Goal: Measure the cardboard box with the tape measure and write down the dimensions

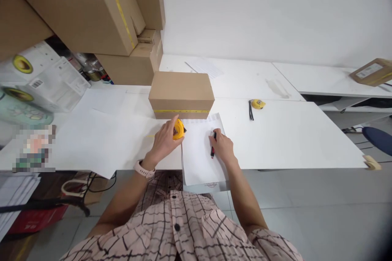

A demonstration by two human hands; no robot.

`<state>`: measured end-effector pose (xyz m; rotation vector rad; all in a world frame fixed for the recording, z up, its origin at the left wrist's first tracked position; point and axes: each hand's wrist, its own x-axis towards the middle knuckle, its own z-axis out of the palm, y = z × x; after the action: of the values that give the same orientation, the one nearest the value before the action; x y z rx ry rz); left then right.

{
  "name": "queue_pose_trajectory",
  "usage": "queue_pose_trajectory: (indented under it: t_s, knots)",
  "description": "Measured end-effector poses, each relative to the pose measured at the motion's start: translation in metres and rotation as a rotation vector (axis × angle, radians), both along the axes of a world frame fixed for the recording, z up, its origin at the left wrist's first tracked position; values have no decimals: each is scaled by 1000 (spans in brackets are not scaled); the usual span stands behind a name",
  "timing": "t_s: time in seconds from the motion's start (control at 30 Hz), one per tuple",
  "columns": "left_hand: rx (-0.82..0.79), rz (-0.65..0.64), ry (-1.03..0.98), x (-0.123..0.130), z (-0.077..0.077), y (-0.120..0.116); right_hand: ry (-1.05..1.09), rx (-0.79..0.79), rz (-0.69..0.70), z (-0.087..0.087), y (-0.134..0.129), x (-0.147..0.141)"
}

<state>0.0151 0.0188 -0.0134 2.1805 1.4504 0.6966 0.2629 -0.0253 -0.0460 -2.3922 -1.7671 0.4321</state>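
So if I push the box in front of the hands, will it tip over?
Probably not: the box sits wide and low on the table, so it may slide. Its straight sides suggest stiff cardboard. Its inside is hidden, so I can't judge weight.

Your left hand (pixel 163 138) was curled in a grip, its fingers (pixel 171 124) reaching toward your right hand (pixel 223 146), while your left forearm (pixel 121 199) slanted back and outward behind the wrist (pixel 150 158). Your right hand sat apart, to the left one's right, its fingers folded in a pinch, your right forearm (pixel 247 193) angling back and outward behind it.
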Motion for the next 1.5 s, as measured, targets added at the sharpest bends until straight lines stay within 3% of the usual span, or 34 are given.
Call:
queue_pose_trajectory:
  t_s: [0.17,0.37,0.5,0.63,0.77,0.93,1.1,1.27,1.5]
  knots:
    - [22,-25,177,13,-11,25,160,98,43,-7,-2,9]
    - [88,-98,314,19,-31,34,901,463,-7,-13,-9,43]
    - [158,-185,172,39,-32,25,973,656,-103,1,-1,51]
    - [51,-449,7,82,-41,8,942,786,-265,9,24,46]
    - [-92,-588,-55,121,-57,4,985,667,-299,0,53,46]
    - [-109,-615,62,134,-73,16,1130,464,-233,-22,72,53]
    - [-11,-585,145,139,-76,19,993,553,-183,-36,77,57]
    - [31,-547,273,147,-73,19,1053,483,-128,-34,89,58]
    - [76,-557,354,147,-74,20,840,576,-170,-43,95,56]
